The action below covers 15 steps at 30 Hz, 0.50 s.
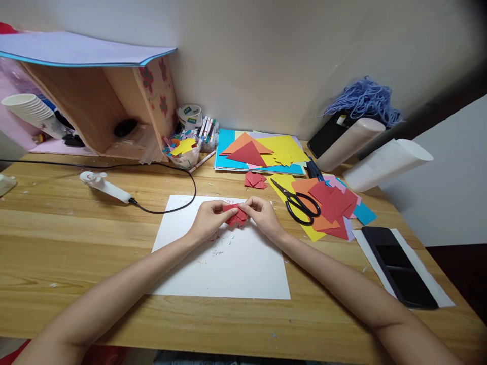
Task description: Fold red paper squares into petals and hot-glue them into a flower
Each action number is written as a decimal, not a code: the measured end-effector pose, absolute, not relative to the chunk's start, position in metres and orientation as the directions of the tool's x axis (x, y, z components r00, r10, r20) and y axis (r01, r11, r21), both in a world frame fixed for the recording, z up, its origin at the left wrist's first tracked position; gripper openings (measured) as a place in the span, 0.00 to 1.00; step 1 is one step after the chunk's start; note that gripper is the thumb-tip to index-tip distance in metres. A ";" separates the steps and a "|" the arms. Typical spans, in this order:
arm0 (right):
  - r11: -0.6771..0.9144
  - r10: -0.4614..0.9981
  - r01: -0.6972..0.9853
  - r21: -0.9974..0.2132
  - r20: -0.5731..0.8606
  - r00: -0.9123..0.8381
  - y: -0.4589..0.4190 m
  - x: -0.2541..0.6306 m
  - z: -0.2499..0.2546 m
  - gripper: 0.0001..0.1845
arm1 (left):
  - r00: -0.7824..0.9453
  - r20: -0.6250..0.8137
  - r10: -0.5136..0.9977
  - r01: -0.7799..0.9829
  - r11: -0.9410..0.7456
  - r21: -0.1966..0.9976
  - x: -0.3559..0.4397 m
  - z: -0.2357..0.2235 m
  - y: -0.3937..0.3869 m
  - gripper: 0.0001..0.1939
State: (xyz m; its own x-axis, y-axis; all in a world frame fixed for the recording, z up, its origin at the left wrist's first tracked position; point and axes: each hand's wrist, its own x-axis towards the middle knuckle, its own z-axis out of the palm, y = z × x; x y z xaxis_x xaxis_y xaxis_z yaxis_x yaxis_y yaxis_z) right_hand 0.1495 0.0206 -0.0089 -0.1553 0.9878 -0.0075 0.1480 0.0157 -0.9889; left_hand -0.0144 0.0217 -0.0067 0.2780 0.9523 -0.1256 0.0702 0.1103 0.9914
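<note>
As the left hand (209, 219) and right hand (262, 215) meet over the white sheet (220, 268), each grip pinches one side of the folded red paper (236, 216)

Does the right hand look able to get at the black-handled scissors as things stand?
Probably yes: the scissors lie uncovered on paper sheets near the right hand, though it would likely have to release the folded red paper first.

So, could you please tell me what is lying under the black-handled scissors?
Under the scissors are yellow paper and orange paper; anything beneath those two, or directly behind the handles and blades, is covered.
</note>
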 end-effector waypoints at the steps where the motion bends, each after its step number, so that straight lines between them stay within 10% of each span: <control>1: 0.022 0.988 0.152 -0.988 -0.002 -0.154 0.020 0.149 -0.010 0.17 | 0.284 -0.122 0.951 0.069 0.107 0.992 -0.014 -0.007 0.022 0.13; 15: -0.090 0.907 0.122 -0.988 -0.132 -0.399 0.027 0.159 -0.008 0.16 | 0.310 -0.088 0.947 0.136 0.047 0.990 -0.018 -0.007 0.024 0.14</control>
